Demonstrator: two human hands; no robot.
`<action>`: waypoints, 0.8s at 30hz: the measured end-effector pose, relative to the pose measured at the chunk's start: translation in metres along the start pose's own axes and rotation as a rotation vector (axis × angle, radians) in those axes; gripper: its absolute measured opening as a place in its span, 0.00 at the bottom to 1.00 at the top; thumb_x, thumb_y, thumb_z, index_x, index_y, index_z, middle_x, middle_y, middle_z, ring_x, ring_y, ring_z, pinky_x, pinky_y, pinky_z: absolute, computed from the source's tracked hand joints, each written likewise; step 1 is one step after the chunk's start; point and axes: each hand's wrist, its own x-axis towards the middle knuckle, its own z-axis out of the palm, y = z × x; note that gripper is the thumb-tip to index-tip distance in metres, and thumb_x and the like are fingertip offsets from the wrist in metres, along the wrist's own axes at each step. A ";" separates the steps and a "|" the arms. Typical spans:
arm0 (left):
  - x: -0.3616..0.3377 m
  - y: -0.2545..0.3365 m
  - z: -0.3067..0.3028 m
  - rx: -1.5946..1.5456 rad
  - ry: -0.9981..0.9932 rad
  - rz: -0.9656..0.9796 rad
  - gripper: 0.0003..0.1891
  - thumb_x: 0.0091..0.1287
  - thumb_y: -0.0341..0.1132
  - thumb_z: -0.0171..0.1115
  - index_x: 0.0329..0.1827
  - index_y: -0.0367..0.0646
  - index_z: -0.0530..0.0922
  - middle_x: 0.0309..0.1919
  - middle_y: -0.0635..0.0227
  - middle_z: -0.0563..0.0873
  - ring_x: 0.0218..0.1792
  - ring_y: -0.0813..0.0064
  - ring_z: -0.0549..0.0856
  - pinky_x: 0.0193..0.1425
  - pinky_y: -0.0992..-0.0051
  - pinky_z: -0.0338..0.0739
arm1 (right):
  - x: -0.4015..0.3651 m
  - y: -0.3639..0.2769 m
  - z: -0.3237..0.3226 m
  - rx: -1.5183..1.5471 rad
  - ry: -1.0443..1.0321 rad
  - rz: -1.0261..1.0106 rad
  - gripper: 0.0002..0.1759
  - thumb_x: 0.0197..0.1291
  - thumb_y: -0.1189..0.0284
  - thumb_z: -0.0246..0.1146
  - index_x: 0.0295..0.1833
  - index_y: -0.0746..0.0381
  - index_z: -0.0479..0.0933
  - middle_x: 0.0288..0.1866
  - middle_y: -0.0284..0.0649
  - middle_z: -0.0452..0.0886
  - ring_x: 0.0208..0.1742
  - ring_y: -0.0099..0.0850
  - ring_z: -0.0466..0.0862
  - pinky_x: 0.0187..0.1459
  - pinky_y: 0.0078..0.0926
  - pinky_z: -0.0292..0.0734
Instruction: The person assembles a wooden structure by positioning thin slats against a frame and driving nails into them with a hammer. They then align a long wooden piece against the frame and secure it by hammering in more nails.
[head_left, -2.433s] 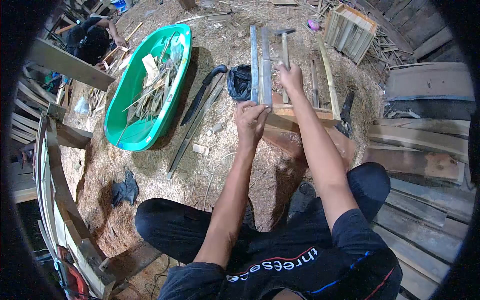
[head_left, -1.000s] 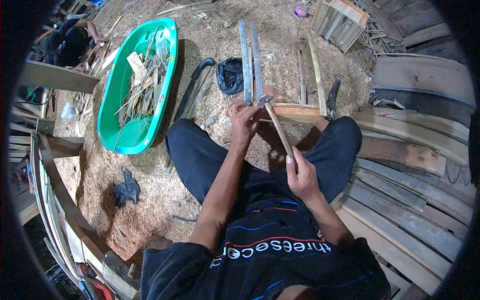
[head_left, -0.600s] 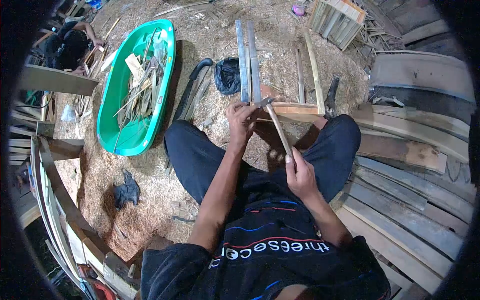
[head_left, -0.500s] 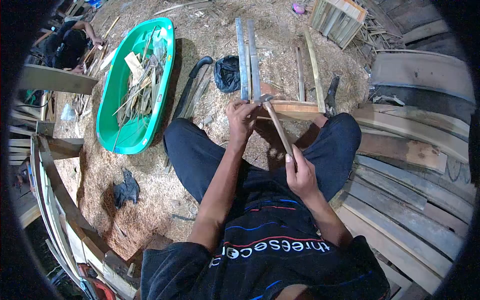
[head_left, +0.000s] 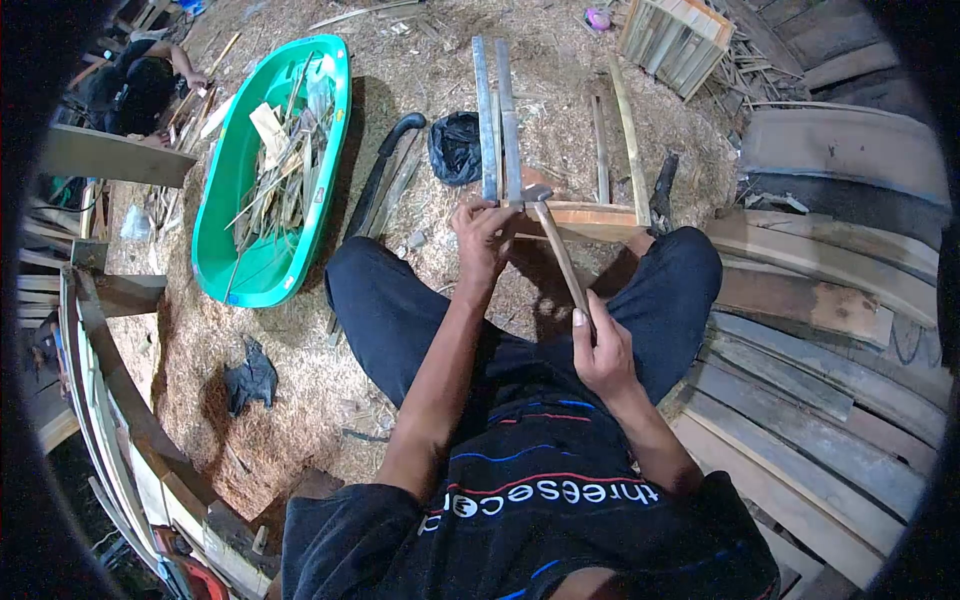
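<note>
Head view: L hand (head_left: 483,232) at 12 o'clock, grip pinched on the near ends of the slats (head_left: 497,120). Whether sth small also sits betw. the fingertips, can't tell. R hand (head_left: 600,350) is at 4 o'clock of it, grip clamped on the hammer (head_left: 560,255) handle end. Hammer head sits at the slat ends, touching or just beside the L fingertips, over the block (head_left: 590,215).

Risks, as I judge them:
- Fingers are right by the hammer head, so a strike slightly off line likely lands on them.
- R hand holds the handle far back, so less control and the head may glance sideways.
- Slats only rest on the block w/ far ends on loose sawdust; a knock could skew or bounce them apart.
- Block itself sits on sawdust and may rock.
- Machete (head_left: 385,165) lies at 10 o'clock near the L knee; a careless reach or leg shift meets the blade.

Count:
- slats: 2, side by side, pointing to 12
- hammer: 1
- block: 1 (layers unclear)
- thin strips (head_left: 627,140) past the block, 1 o'clock: 2
- machete: 1
- tub (head_left: 250,272), 10 o'clock, w/ offcuts: 1
- black bag (head_left: 457,148): 1
- crate (head_left: 678,40), 1 o'clock: 1
- rag (head_left: 250,378), 8 o'clock: 1
- other person (head_left: 140,80), far 10 o'clock: 1
</note>
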 end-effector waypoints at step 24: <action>0.000 -0.001 0.004 0.049 0.016 -0.011 0.16 0.50 0.27 0.73 0.43 0.52 0.86 0.37 0.73 0.88 0.47 0.65 0.80 0.59 0.61 0.64 | -0.001 0.001 0.005 0.022 -0.003 0.036 0.19 0.68 0.73 0.55 0.59 0.76 0.71 0.45 0.63 0.81 0.45 0.56 0.84 0.44 0.41 0.80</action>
